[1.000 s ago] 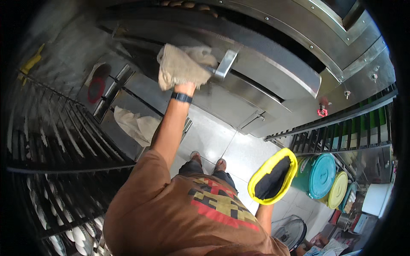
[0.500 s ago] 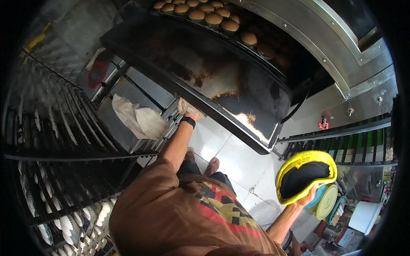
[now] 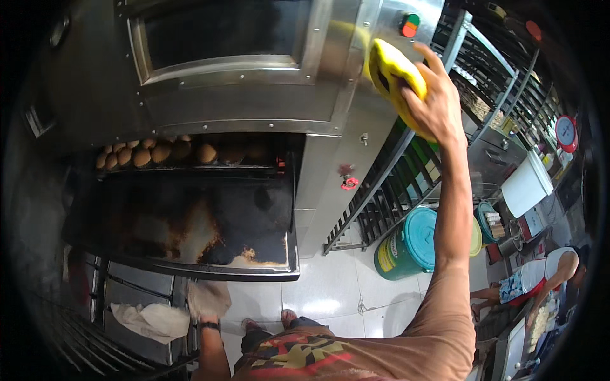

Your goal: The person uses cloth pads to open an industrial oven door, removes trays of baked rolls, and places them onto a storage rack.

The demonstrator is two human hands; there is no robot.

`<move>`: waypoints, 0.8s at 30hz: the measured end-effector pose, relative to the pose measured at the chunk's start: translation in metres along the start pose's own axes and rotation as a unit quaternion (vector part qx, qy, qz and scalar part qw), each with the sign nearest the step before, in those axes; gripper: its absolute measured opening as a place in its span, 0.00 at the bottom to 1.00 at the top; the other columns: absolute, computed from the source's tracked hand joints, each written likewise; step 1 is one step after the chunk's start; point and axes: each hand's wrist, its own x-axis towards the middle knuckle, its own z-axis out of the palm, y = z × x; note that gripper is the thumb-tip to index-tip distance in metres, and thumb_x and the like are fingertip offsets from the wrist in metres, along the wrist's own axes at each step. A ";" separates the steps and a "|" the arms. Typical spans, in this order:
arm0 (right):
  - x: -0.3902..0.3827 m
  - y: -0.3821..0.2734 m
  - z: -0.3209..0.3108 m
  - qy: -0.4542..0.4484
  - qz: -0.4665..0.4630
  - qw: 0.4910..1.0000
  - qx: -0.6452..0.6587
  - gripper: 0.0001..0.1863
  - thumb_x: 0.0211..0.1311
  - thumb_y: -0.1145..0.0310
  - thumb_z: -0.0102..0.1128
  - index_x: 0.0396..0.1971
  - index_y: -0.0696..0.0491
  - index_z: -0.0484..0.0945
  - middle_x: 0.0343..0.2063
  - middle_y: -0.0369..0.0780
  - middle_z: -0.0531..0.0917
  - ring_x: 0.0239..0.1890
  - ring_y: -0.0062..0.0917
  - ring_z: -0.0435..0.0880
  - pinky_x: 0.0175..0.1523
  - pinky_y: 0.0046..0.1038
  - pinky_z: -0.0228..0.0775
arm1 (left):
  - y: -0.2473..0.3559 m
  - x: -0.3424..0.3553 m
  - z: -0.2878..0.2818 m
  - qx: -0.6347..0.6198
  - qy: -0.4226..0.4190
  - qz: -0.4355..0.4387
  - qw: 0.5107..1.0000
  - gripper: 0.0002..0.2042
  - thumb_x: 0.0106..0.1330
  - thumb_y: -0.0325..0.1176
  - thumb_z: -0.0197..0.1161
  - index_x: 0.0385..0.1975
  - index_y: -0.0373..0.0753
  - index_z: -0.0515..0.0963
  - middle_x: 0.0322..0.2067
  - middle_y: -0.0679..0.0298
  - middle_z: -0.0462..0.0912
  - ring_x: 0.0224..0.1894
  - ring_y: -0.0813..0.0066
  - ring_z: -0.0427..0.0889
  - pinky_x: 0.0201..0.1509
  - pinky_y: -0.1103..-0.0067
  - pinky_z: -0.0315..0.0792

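Teal-lidded green bin [image 3: 410,244] beside empty metal rack [image 3: 406,171].

The right hand [image 3: 438,105] is raised high and holds a yellow oven mitt [image 3: 393,71] near the oven's control panel [image 3: 410,25]. The left hand [image 3: 208,300], wrapped in a cloth [image 3: 210,297], is under the open oven door [image 3: 190,228]. Bread rolls [image 3: 159,152] sit inside.

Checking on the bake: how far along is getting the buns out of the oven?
Done: the oven door is dropped open, with browned buns showing inside. In hand: the left hand, wrapped in cloth, is by the door's edge; the right hand holds a yellow mitt. Left: all buns remain inside.
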 end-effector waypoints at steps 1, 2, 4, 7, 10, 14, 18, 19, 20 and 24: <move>0.010 0.002 0.002 -0.007 0.009 1.000 -0.023 0.14 0.46 0.64 0.57 0.33 0.54 0.77 0.58 0.43 0.68 0.42 0.44 0.79 0.48 0.39 0.71 | -0.002 -0.011 0.007 -0.012 -0.059 -0.050 0.997 0.23 0.64 0.45 0.44 0.52 0.37 0.73 0.54 0.54 0.73 0.59 0.62 0.68 0.65 0.71 0.54; 0.021 0.005 0.006 -0.003 0.002 1.000 -0.012 0.14 0.46 0.63 0.57 0.33 0.54 0.77 0.60 0.43 0.66 0.43 0.44 0.79 0.49 0.39 0.70 | -0.002 -0.019 0.015 -0.014 -0.122 -0.100 0.987 0.22 0.64 0.44 0.44 0.52 0.37 0.73 0.54 0.56 0.73 0.59 0.62 0.68 0.66 0.72 0.53; 0.032 0.011 0.007 -0.012 0.006 1.000 -0.018 0.17 0.46 0.62 0.57 0.37 0.51 0.80 0.62 0.41 0.64 0.45 0.43 0.79 0.52 0.38 0.70 | -0.005 -0.033 0.050 -0.175 -0.144 -0.112 0.967 0.22 0.61 0.43 0.48 0.51 0.37 0.74 0.52 0.57 0.74 0.56 0.63 0.69 0.63 0.73 0.55; 0.038 0.025 0.009 -0.017 -0.026 0.999 -0.022 0.20 0.46 0.61 0.57 0.42 0.48 0.80 0.63 0.40 0.63 0.46 0.42 0.79 0.54 0.38 0.69 | -0.022 -0.081 0.117 -0.542 -0.079 -0.091 0.832 0.27 0.51 0.46 0.59 0.49 0.33 0.74 0.48 0.56 0.77 0.45 0.63 0.75 0.53 0.74 0.66; 0.035 0.027 -0.001 -0.084 0.004 0.993 -0.081 0.20 0.47 0.62 0.56 0.42 0.47 0.80 0.63 0.38 0.64 0.46 0.40 0.79 0.55 0.38 0.69 | 0.001 -0.096 0.076 -0.596 -0.098 -0.070 0.794 0.22 0.51 0.37 0.57 0.48 0.37 0.75 0.47 0.59 0.77 0.46 0.64 0.76 0.53 0.76 0.68; 0.046 0.023 -0.007 -0.135 0.006 0.982 -0.129 0.19 0.48 0.63 0.54 0.43 0.52 0.78 0.64 0.35 0.61 0.46 0.42 0.78 0.54 0.39 0.69 | 0.018 -0.087 0.002 -0.311 -0.032 0.096 0.945 0.23 0.48 0.35 0.59 0.48 0.43 0.76 0.47 0.63 0.77 0.49 0.64 0.76 0.55 0.75 0.68; 0.049 0.005 -0.015 -0.153 0.012 0.977 -0.145 0.20 0.49 0.63 0.53 0.44 0.52 0.78 0.63 0.36 0.63 0.47 0.42 0.78 0.55 0.38 0.68 | 0.035 -0.069 -0.064 -0.167 -0.016 0.143 0.975 0.24 0.43 0.37 0.58 0.46 0.44 0.77 0.47 0.65 0.78 0.46 0.67 0.75 0.51 0.72 0.67; 0.046 0.003 -0.010 -0.158 0.005 0.978 -0.138 0.20 0.49 0.63 0.53 0.44 0.52 0.78 0.63 0.36 0.63 0.47 0.42 0.78 0.55 0.38 0.68 | 0.036 -0.069 -0.087 -0.134 -0.016 0.142 0.981 0.24 0.43 0.37 0.57 0.46 0.44 0.77 0.47 0.65 0.78 0.45 0.68 0.75 0.50 0.71 0.66; 0.043 0.007 -0.006 -0.128 -0.004 0.985 -0.117 0.20 0.49 0.63 0.53 0.44 0.52 0.78 0.63 0.36 0.63 0.48 0.42 0.78 0.55 0.38 0.68 | 0.034 -0.069 -0.090 -0.138 -0.019 0.135 0.981 0.25 0.43 0.38 0.57 0.47 0.45 0.76 0.48 0.66 0.77 0.47 0.69 0.74 0.52 0.72 0.65; 0.037 0.021 0.010 -0.149 0.019 0.978 -0.147 0.22 0.52 0.58 0.55 0.47 0.53 0.77 0.49 0.47 0.77 0.45 0.42 0.80 0.54 0.39 0.70 | 0.020 -0.090 -0.073 -0.304 -0.087 0.002 0.949 0.26 0.46 0.41 0.58 0.50 0.48 0.75 0.53 0.73 0.75 0.54 0.74 0.71 0.61 0.75 0.59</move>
